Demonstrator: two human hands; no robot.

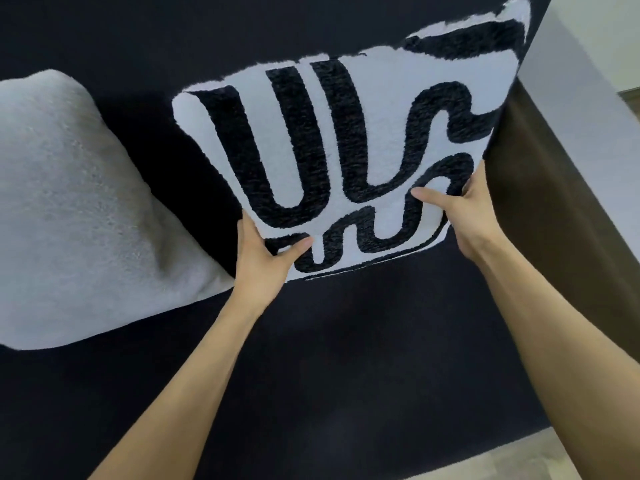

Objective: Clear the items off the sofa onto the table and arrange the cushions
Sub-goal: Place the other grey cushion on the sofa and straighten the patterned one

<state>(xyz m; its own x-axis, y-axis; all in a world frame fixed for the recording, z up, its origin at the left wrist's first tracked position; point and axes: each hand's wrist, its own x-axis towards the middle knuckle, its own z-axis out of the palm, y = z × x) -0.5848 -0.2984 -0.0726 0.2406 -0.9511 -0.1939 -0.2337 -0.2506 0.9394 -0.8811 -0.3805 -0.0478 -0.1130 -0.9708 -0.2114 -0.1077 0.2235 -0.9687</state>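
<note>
A white cushion with thick black wavy lines [367, 133] leans against the back of the black sofa [329, 358], near its right end. My left hand [263, 258] grips the cushion's lower left corner, thumb on the front. My right hand [464, 216] holds its lower right edge, thumb pressed on the front face and fingers behind. A plain light grey fluffy cushion [83, 216] rests against the sofa back at the left, apart from both hands.
The sofa's dark brown right armrest [554, 209] rises just right of the patterned cushion. A pale wall [581, 74] stands beyond it. A strip of light floor [519, 459] shows at the lower right past the seat's front edge.
</note>
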